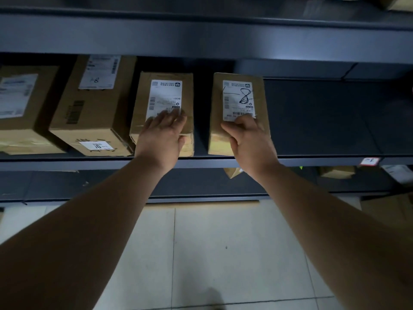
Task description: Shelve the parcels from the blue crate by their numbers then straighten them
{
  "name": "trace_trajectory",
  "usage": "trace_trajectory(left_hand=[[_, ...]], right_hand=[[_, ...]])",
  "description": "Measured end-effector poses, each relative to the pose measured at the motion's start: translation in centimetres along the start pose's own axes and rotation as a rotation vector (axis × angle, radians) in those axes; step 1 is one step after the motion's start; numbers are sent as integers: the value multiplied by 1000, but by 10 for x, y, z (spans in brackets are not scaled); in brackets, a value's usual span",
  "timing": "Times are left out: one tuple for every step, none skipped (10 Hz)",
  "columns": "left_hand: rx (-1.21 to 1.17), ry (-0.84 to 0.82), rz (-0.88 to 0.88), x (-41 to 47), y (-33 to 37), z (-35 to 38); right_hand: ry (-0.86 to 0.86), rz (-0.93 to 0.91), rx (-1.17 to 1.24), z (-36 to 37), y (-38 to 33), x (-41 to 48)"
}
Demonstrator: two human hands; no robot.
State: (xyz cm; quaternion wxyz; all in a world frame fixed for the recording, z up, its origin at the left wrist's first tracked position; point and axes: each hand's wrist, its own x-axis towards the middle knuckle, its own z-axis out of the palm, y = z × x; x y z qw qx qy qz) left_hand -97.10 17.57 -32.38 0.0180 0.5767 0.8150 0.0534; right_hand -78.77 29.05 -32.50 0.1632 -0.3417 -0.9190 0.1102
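- Nearest: pale floor tiles [223, 242]. Both bare forearms reach up and away over them and hide part of the lower shelf [89, 184].
- Lower shelf: a cardboard corner [233, 172] pokes out beside the right wrist. More packages [337, 172] sit at far right, too dark to read.
- Middle shelf [89, 163]: front lip runs left to right under both wrists. A red-bordered tag [369, 161] is stuck on it at right, writing illegible.
- Left hand [163, 133]: fingers straight and spread flat on top of the left parcel [165, 90], thumb down its front face. Pressing, not gripping. It covers the near end of the label.
- Right hand [250, 135]: fingers curled over the near top edge of the right parcel [239, 95], thumb along that edge, so it has hold. Label reads "1—8" in black marker, near end covered.
- Both parcels lie flat on the middle shelf, long side pointing away, with a dark gap between them.
- Big box [89, 108] sits just left of the left parcel, near corners close; handwritten "8" on its top label.
- Another box [20, 104] at far left, cut by the frame.
- Farthest: upper shelf beam [201, 34], carton corner [400, 2] top right.
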Motion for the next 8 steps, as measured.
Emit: trace_trajectory(left_hand=[[7, -5, 3, -1, 1, -1], [1, -6, 3, -1, 3, -1], [0, 7, 10, -1, 2, 0], [-4, 9, 6, 0, 3, 1], [-13, 13, 2, 1, 4, -1], [-19, 11, 21, 1, 4, -6], [-56, 55, 29, -4, 7, -17], [-126, 118, 75, -19, 13, -24]], right_hand=[[-22, -44, 5, 1, -2, 0], [-55, -52, 14, -1, -1, 3], [-89, -6, 19, -4, -2, 5], [-106, 30, 18, -3, -5, 5], [-139, 44, -1, -8, -9, 5], [-183, 40, -85, -14, -13, 1], [-147, 44, -110, -25, -23, -12], [-122, 67, -130, -35, -30, -26]])
